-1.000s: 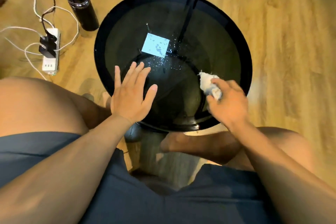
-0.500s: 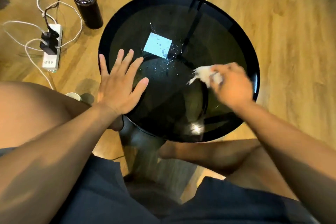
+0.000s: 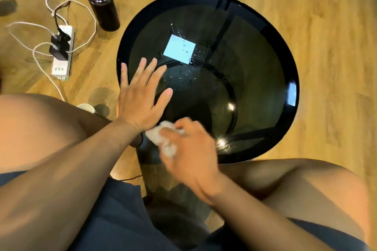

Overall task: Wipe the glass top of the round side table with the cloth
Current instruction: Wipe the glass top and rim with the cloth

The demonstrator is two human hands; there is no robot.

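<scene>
A round side table with a dark glass top [image 3: 255, 63] stands between my knees. Water droplets [image 3: 187, 73] are scattered near its middle, beside a bright square reflection. My left hand [image 3: 140, 98] lies flat on the glass at the left rim, fingers spread. My right hand [image 3: 189, 149] grips a crumpled white cloth [image 3: 157, 134] and presses it on the near edge of the glass, just below my left wrist. The right hand is blurred.
On the wooden floor to the left stand a black flask [image 3: 101, 4] and a white power strip [image 3: 62, 53] with plugs and loose cables. A small pale cup [image 3: 86, 107] peeks out by my left knee. My legs flank the table.
My right hand has swept the cloth from the right side of the glass across to the near left edge. My left hand stayed flat on the left rim.
</scene>
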